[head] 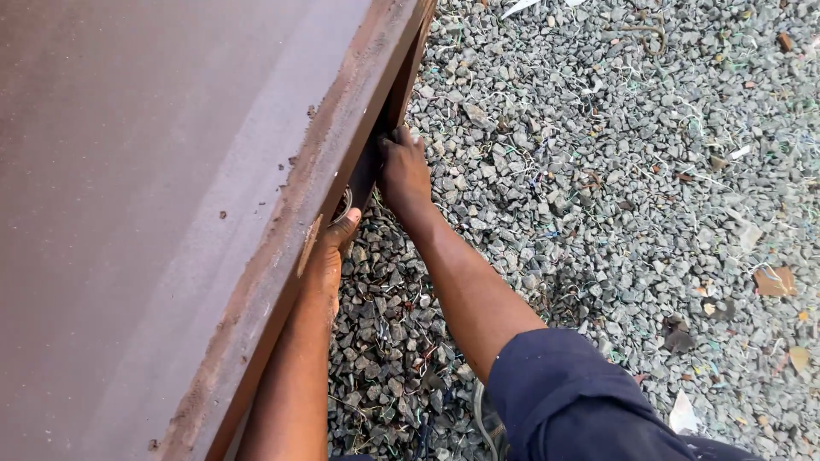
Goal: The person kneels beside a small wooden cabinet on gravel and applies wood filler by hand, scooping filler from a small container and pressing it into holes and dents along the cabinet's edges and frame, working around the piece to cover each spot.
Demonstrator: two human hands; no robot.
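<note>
Right hand [404, 171] reaches under the rusty edge of the brown steel panel [154, 188], fingers tucked behind the underside frame; grip closed on it, though fingertips are hidden. Left hand [329, 252] presses up beneath the same edge, thumb showing, next to a small metal ring [343, 207]; its hold cannot be told. Grey gravel [615, 188] below, littered with wire scraps and leaves.

Single head-worn view, looking steeply down, close over a rusty metal panel [154, 213] at left, gravel [615, 188] at right (no second view), both forearms entering from the bottom edge
</note>
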